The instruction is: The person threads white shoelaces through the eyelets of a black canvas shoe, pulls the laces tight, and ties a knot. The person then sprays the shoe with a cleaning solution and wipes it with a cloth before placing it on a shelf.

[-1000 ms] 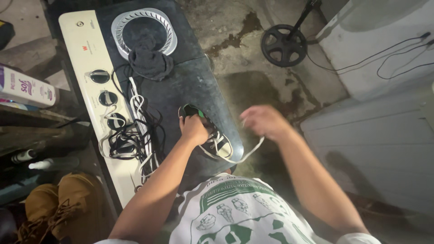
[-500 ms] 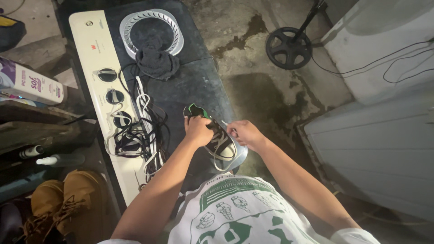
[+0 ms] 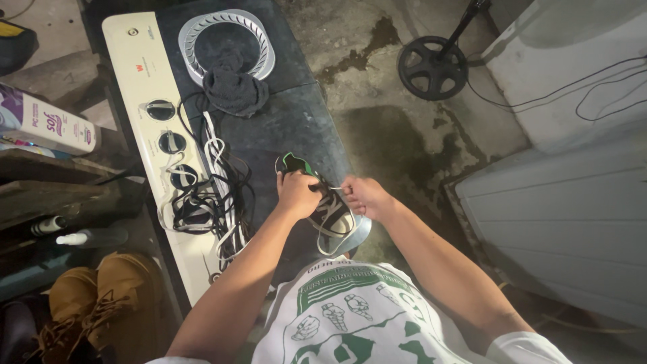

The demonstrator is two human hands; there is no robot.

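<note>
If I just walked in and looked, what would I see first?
First you would see two hands on a black sneaker with white laces lying on the dark top of a washing machine: the left hand holds its upper part and the right hand pinches a lace. Left of it lies a tangle of black and white laces, and tan boots stand on the floor at bottom left.

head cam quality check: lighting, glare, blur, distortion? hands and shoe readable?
Head view: dim, uneven light, brightest on the white control panel, deep shadow at the left edge around the tan boots. Left hand, right hand and the sneaker are sharp enough, though the lace detail is small. No strong glare. Wide-angle bending shows at the frame edges.
</note>
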